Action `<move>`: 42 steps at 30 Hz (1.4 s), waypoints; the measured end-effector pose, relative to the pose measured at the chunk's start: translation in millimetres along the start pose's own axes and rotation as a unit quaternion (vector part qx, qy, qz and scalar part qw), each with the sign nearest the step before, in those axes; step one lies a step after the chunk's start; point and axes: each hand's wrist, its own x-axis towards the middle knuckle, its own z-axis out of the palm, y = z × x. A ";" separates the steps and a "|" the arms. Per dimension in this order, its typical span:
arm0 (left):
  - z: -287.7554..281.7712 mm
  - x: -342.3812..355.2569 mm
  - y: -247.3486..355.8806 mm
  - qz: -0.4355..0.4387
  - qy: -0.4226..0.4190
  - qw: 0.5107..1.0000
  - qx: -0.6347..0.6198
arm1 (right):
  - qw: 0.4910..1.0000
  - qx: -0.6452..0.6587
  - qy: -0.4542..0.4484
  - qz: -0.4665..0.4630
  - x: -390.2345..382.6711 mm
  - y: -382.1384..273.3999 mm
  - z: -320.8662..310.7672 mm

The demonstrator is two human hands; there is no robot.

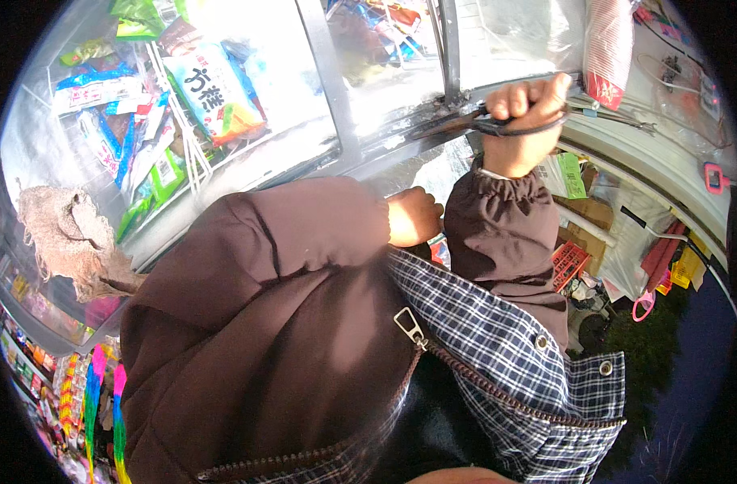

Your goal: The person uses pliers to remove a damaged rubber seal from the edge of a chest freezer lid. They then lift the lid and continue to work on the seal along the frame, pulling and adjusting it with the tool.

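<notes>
My right hand [520, 113] is closed through the looped handles of a pair of black scissors [485, 125]. Their blades point left, along the dark, worn edge of the glass-topped freezer [340, 97]. Below them, nearer my body, my left hand [415, 216] is curled shut beside the freezer's near side. Its inner side is turned away, so whatever it may hold is hidden. Both arms wear loose brown sleeves.
Colourful packets [211, 93] show under the glass. A frayed cloth [68, 234] lies at the far left. A plastic-wrapped stack of striped cups [607, 48] stands at the upper right, above a shelf with papers and a red box [570, 264].
</notes>
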 end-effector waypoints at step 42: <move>-6.4 13.3 -3.3 0.136 0.016 0.985 0.108 | 0.998 0.017 0.009 -0.063 -11.0 -6.0 32.8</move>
